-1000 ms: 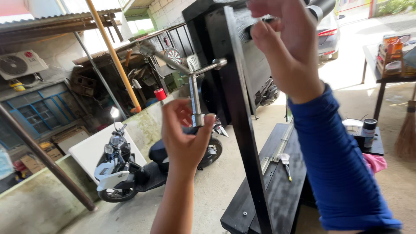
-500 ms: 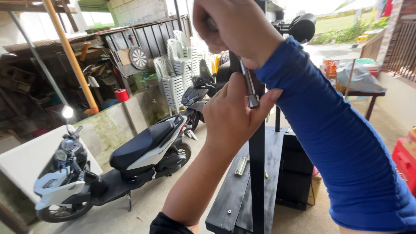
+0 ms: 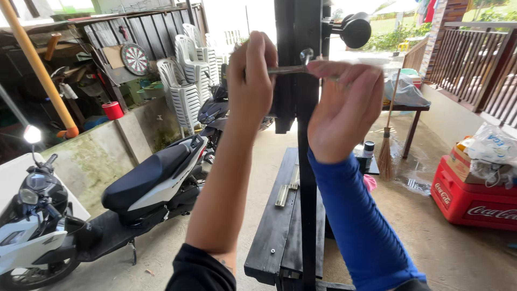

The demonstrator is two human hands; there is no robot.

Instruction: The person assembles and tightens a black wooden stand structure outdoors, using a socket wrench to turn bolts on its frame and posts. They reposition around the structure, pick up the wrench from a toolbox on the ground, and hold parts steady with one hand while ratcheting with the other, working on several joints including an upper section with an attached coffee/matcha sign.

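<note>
My left hand [image 3: 251,81] is closed around the handle of a metal wrench [image 3: 293,67] held level against a tall black upright post [image 3: 307,178]. My right hand [image 3: 344,108], in a blue sleeve, is curled on the other side of the post at the wrench's head, its fingertips pinching there; what they pinch is hidden. A black round knob [image 3: 355,29] sticks out of the post just above my hands.
A black bench [image 3: 280,231] with metal parts [image 3: 288,188] lies below the post. A black and white scooter [image 3: 81,210] stands at left, stacked white chairs [image 3: 186,81] behind it. A broom [image 3: 385,151], a table [image 3: 406,108] and a red crate [image 3: 474,194] stand at right.
The view has swung right and down. My left hand moved from behind the post to grip the wrench level, and my right hand dropped from above to the post's right side.
</note>
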